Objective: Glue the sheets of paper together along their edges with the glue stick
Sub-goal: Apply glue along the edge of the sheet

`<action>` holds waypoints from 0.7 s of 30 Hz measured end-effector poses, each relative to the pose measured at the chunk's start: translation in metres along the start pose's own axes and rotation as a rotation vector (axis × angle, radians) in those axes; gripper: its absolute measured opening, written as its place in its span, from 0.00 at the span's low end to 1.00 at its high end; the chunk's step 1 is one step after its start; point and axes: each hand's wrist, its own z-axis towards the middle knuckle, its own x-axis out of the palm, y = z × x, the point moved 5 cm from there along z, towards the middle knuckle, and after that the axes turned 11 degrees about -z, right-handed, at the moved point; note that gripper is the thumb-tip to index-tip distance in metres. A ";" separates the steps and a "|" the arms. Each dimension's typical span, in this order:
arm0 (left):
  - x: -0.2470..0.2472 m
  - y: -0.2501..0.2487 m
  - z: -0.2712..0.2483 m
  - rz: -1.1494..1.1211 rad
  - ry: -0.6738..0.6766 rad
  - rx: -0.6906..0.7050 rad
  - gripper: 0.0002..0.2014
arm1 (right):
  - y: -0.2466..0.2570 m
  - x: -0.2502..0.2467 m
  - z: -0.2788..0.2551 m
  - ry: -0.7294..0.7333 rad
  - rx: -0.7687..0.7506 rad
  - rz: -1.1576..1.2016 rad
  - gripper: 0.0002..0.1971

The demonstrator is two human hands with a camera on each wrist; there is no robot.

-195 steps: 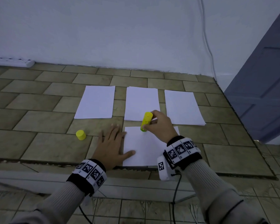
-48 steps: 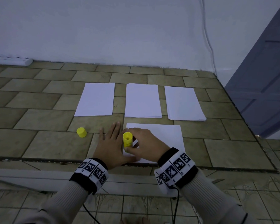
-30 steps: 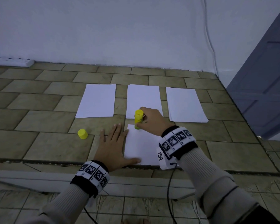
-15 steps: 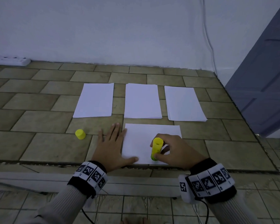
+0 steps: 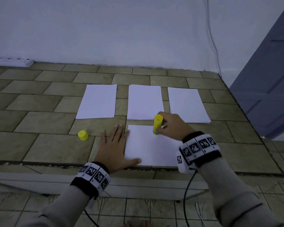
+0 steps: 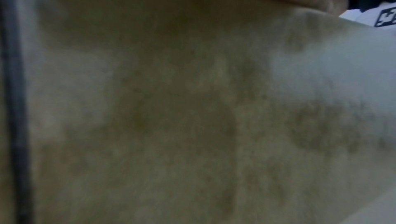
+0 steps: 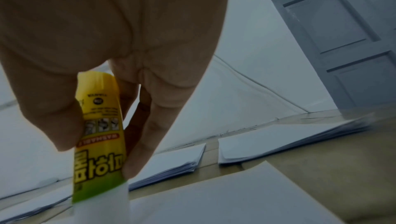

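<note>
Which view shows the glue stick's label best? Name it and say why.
The right wrist view: the glue stick fills the frame, its printed label readable between the right hand's fingers. The head view shows only a small yellow tube, its label unreadable. The left wrist view shows none of it.

Grey ribbed sleeves (image 5: 233,190), black-and-white marker wristbands (image 5: 199,145)

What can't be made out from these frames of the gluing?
- Left wrist view: blurred brown-grey surface only; left hand fingers not shown.
- Glue stick tip contact with the near sheet: hidden by right hand in head view, blurred in right wrist view.
- Glue already laid on the sheet: invisible, white on white.
- Sheet count in the right stack: edges too small.
- Glue stick small print: blurred.
</note>
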 end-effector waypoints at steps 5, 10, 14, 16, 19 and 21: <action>0.000 0.000 0.000 0.010 0.003 -0.004 0.65 | -0.014 -0.005 0.019 -0.038 0.079 -0.041 0.05; 0.000 0.000 0.001 0.004 -0.006 0.000 0.65 | -0.019 -0.009 -0.007 -0.074 0.081 -0.032 0.06; 0.001 0.001 0.000 0.017 -0.001 -0.002 0.65 | -0.026 -0.013 -0.048 -0.031 0.037 0.041 0.06; 0.002 0.001 0.001 0.001 -0.017 0.007 0.66 | -0.033 -0.017 -0.068 -0.029 0.084 0.051 0.09; 0.003 0.001 0.001 -0.024 -0.033 0.018 0.65 | -0.037 -0.018 -0.091 -0.029 0.107 0.086 0.11; 0.003 0.002 0.001 -0.020 -0.037 0.021 0.65 | -0.040 -0.018 -0.101 -0.037 0.114 0.109 0.10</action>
